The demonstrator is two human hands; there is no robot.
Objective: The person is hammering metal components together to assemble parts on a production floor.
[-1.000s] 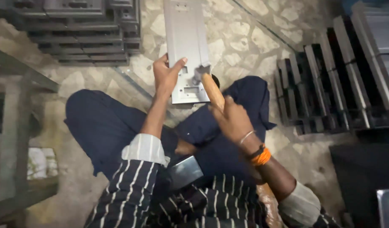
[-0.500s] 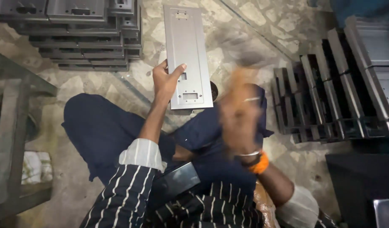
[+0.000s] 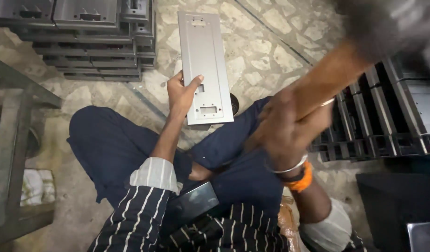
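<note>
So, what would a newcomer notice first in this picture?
First, the long grey metal plate at top centre, steadied by the left hand at its lower edge. Next, the right hand, raised and blurred, gripping a wooden handle. Stacks of similar metal parts lie on the stone floor at upper left.

Left hand (image 3: 181, 93) grips grey metal plate (image 3: 203, 65) edge w/ fingers; right hand (image 3: 289, 128) raises blurred wooden handle (image 3: 334, 77).

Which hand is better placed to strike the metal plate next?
Probably the right hand: it grips a wooden handle, raised and blurred. The left hand pins the grey metal plate's edge.
</note>
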